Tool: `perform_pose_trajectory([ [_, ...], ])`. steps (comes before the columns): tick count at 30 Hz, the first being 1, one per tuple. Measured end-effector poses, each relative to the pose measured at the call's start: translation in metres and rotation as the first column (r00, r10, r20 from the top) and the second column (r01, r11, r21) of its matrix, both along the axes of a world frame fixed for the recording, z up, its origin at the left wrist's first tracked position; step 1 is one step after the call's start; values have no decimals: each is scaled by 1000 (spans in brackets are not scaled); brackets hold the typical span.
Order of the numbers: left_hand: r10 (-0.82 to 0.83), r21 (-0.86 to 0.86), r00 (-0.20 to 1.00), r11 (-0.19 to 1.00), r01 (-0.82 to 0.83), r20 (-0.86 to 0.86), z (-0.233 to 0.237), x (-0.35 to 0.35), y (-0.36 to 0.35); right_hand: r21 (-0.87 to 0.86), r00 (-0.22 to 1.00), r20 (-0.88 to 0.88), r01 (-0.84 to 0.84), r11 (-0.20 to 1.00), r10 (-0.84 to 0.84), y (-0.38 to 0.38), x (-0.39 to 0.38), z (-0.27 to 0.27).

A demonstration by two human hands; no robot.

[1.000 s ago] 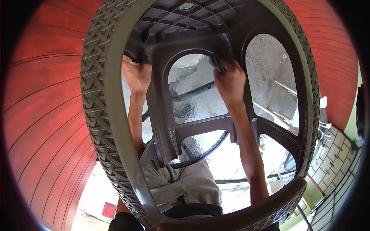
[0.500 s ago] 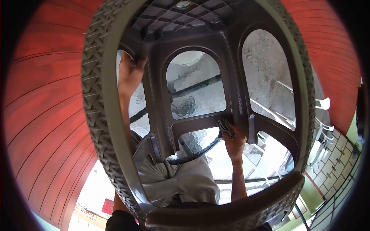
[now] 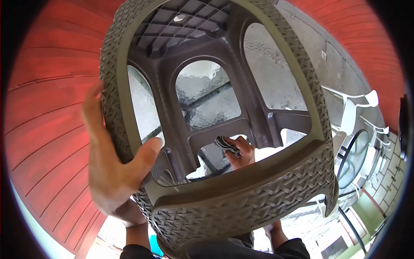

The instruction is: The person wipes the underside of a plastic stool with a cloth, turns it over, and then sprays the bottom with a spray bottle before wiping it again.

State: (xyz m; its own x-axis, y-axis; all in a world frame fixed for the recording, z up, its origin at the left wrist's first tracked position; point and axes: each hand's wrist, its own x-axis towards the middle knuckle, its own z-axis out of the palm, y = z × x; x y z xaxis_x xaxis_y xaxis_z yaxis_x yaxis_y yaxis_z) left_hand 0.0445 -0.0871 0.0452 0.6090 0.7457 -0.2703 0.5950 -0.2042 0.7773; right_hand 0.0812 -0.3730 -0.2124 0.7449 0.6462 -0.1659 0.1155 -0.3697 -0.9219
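Note:
A brown plastic chair (image 3: 241, 190) with a woven-look pattern fills the middle of the view. It is tipped so that I look in past its arched openings to a ribbed panel (image 3: 185, 26) with a small round hole. My left hand (image 3: 114, 168) is at the chair's left edge, fingers along the outer woven side and thumb over the inner rim. Inside the frame, my right hand (image 3: 242, 154) grips a bunched grey striped cloth (image 3: 227, 146) close to the lower edge of the middle panel. The front rail hides part of my right forearm.
Red plank-like surfaces (image 3: 47, 129) curve along both sides. To the right are white plastic chairs (image 3: 351, 108) and a round glass top with a dark rim (image 3: 353, 159). Grey floor (image 3: 297, 47) shows behind the chair, and a tiled surface (image 3: 386, 166) lies at far right.
My left hand has gone from inside the left opening to the chair's outer left edge. The chair has tilted, showing more of its woven front. My right hand has moved left with the cloth.

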Motion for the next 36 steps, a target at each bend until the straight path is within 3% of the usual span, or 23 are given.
perform_pose_trajectory([
  [2,59,-38,995,998,-56,76,-10,-5,5,42,997,74,-5,999,2,-11,3,-7],
  [7,167,-225,936,970,-98,311,-54,-62,41,-66,995,59,83,994,-79,-32,17,8],
  [13,198,-285,905,954,-89,378,-60,-84,37,-92,990,127,75,993,-63,-34,42,15],
  [23,369,-496,720,868,-40,588,-125,-133,14,-22,993,116,-24,999,27,45,34,31],
  [25,406,-608,802,791,-68,438,-133,-147,8,-69,985,175,21,997,-9,61,26,30],
  [27,373,-594,757,804,25,536,-176,-151,8,-147,962,272,70,987,-28,69,22,15],
  [30,324,-728,875,684,46,360,-202,-162,4,-121,945,316,124,985,-81,72,26,3],
  [32,593,-778,755,601,-183,280,-218,-147,-20,-111,922,373,153,982,-102,70,32,-5],
  [33,533,-742,755,664,-93,382,-224,-139,-25,-134,908,400,190,972,-123,69,33,-10],
  [35,357,-514,908,833,-205,217,-283,-164,-21,-191,876,460,256,947,-144,64,36,-30],
  [36,389,-489,887,841,-232,249,-288,-155,-30,-224,860,490,284,932,-145,61,38,-41],
])
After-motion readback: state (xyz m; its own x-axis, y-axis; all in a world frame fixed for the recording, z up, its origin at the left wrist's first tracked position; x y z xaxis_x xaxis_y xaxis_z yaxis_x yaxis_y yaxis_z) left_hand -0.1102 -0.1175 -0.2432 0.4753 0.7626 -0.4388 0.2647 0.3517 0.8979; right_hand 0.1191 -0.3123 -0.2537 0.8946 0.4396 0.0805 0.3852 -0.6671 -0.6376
